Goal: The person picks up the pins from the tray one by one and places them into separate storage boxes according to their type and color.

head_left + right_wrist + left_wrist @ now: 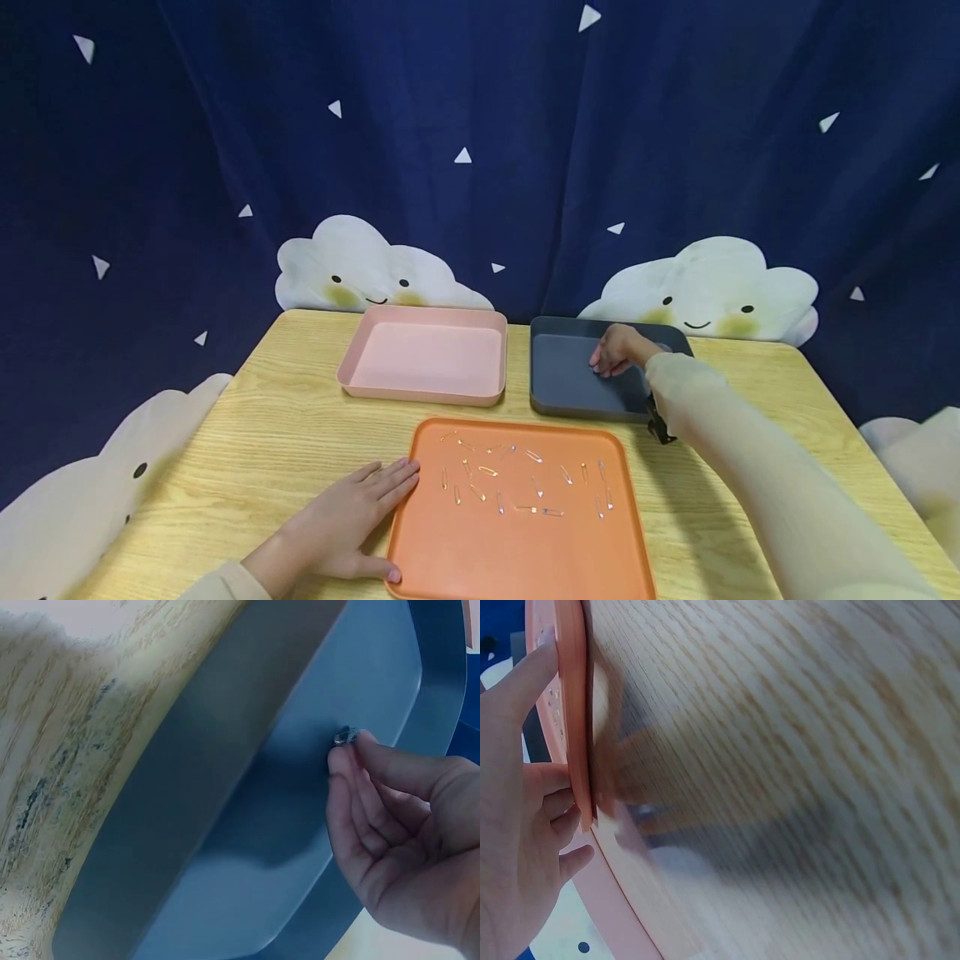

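Note:
My right hand (618,350) is inside the dark grey tray (558,407) at the back right. Between thumb and fingertips it pinches a small silver safety pin (345,736), low over the tray floor; the fingers cover most of the pin. My left hand (348,517) rests against the left rim of the orange tray (517,558), its fingers fairly straight and the thumb apart. In the left wrist view the fingertips touch that rim. Several gold and silver safety pins (488,472) lie scattered over the far half of the orange tray.
A pink tray (431,358) stands at the back, left of the dark grey one. All the trays are on a wooden table (262,433). Behind it hangs a dark blue curtain (420,67) with white triangles and clouds.

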Motion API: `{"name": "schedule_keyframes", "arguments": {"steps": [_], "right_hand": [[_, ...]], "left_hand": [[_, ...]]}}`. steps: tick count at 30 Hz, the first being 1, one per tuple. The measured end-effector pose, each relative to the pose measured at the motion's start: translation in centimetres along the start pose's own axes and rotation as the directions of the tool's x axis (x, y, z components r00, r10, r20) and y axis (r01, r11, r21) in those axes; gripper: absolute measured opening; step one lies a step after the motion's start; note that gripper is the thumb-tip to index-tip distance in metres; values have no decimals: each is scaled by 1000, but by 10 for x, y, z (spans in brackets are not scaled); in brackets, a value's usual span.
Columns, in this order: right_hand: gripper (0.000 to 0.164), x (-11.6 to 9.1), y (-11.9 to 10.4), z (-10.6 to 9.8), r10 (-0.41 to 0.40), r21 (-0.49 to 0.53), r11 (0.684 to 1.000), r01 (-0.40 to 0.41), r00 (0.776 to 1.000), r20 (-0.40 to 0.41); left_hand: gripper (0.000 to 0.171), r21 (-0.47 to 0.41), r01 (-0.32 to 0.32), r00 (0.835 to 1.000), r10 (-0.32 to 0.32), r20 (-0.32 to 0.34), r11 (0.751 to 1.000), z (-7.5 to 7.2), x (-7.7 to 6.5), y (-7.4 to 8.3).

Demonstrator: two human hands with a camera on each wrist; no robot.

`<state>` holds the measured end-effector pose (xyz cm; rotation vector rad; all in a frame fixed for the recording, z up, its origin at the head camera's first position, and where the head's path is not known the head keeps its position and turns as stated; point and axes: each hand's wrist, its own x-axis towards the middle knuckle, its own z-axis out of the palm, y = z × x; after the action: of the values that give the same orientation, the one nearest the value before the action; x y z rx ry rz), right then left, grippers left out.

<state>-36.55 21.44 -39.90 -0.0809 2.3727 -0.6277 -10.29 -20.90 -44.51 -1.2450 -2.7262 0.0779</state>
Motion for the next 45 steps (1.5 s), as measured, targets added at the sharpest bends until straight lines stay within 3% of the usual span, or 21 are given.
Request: {"name": "schedule_keyframes", "arguments": {"steps": [8,13,16,20,28,31,36,45], "right_hand": [[18,-16,0,-3,-20,30,999,22,997,-69],[27,-31,-5,-4,-73,111,990,84,993,-96],[36,-42,-12,-2,-124,200,969,148,984,-125],[43,-58,-20,12,-180,278,936,216,972,-152],[40,-94,-16,59,-318,333,872,358,933,-171],[35,-103,-12,76,-335,313,872,376,925,-180],[25,-116,-4,99,-361,175,898,404,904,-230],[11,-123,14,131,-409,70,893,444,867,-283]], "left_hand": [[103,-2,-17,1000,17,9,1000,-2,1,2],[103,-16,-16,1000,16,18,1000,-2,2,3],[103,-20,-18,1000,18,5,1000,-1,2,3],[103,-19,-15,1000,15,-9,1000,0,2,4],[102,-57,22,1000,-22,0,998,-1,-1,5],[103,-57,28,1000,-28,1,998,-2,-1,4],[104,-63,36,999,-34,21,997,-4,0,3],[103,-66,27,999,-25,20,997,-3,0,4]]}}
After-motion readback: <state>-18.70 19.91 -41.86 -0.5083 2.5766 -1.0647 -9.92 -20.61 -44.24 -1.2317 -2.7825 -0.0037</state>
